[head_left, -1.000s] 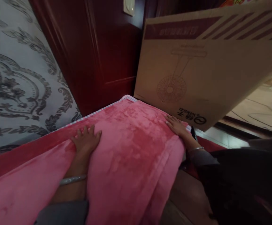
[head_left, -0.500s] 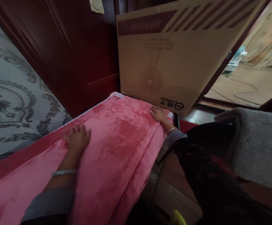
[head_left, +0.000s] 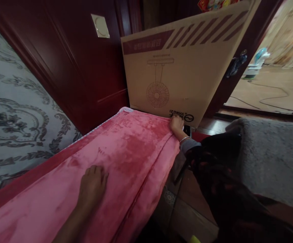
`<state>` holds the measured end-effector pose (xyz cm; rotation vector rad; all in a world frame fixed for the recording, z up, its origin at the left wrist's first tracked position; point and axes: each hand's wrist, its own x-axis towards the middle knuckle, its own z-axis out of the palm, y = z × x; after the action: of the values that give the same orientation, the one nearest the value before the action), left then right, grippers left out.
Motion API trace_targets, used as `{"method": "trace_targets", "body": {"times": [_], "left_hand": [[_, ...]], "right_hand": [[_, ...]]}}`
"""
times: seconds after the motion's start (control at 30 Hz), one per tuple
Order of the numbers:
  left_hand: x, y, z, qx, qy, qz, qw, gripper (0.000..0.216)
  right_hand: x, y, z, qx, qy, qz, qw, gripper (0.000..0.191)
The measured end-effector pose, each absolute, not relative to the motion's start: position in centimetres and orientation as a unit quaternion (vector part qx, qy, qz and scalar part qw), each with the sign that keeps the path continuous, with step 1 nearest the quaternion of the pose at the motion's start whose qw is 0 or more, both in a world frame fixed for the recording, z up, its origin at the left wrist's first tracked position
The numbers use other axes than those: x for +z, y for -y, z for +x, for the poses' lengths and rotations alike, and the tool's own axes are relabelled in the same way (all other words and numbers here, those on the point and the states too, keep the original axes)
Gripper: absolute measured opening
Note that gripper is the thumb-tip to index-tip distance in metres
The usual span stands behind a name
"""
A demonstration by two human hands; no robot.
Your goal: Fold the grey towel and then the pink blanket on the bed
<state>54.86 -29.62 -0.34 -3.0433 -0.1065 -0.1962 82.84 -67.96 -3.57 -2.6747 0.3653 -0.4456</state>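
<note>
A pink plush blanket (head_left: 126,152) with a pale striped trim lies spread in front of me. At its far right corner is my right hand (head_left: 177,124), its fingers curled over the edge and closed on the cloth; the fingertips are hidden. My left hand (head_left: 93,184) is over the middle of the blanket, nearer to me. Its fingers are bent down and loosely closed, with no fold of cloth visible in them. Just beyond the right hand stands a large cardboard box (head_left: 186,81) printed with a fan drawing.
A dark red wooden panel (head_left: 85,67) with a cream switch (head_left: 100,26) rises behind the blanket. Patterned wallpaper (head_left: 17,101) covers the left side. On the right are a grey fleecy cover (head_left: 275,158) and a doorway, with a cable (head_left: 270,87) on the floor beyond.
My left hand has drawn back toward me, and its spread fingers have curled. My right hand has gone from lying flat to closing over the blanket's far right corner. The view has tilted upward.
</note>
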Motion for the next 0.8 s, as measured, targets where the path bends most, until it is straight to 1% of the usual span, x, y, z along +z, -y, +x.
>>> {"method": "trace_targets", "body": {"times": [0.1,0.17,0.3,0.37,0.47,0.57,0.67,0.8], "left_hand": [[-0.6,29.1,55.5,-0.043,0.048,-0.996,0.067,0.041],[-0.8,28.9,55.5,-0.050,0.056,-0.995,0.059,0.041],[-1.1,28.1,55.2,-0.127,0.096,-0.987,0.012,0.041],[-1.2,27.9,55.1,-0.149,0.104,-0.983,0.023,0.044],[-1.4,27.9,55.1,-0.102,0.077,-0.990,0.059,0.044],[-1.8,27.9,55.2,-0.070,0.049,-0.994,0.069,0.044],[-2.3,27.6,55.1,-0.105,0.044,-0.993,0.041,0.044],[-3.0,27.1,54.5,-0.209,-0.002,-0.978,-0.002,0.044]], "right_hand": [[-2.6,68.0,84.1,-0.151,-0.135,-0.951,0.232,0.043],[-1.7,68.0,85.2,-0.149,-0.133,-0.947,0.253,0.041],[-0.4,68.2,86.6,-0.174,-0.104,-0.937,0.285,0.043],[-0.7,68.3,86.5,-0.174,-0.101,-0.936,0.290,0.043],[-2.4,68.4,85.8,-0.144,-0.117,-0.940,0.285,0.037],[-4.0,68.3,85.1,-0.126,-0.127,-0.946,0.270,0.035],[-4.6,68.2,84.7,-0.126,-0.128,-0.950,0.255,0.039],[-4.0,68.1,84.3,-0.124,-0.115,-0.957,0.233,0.040]]}}
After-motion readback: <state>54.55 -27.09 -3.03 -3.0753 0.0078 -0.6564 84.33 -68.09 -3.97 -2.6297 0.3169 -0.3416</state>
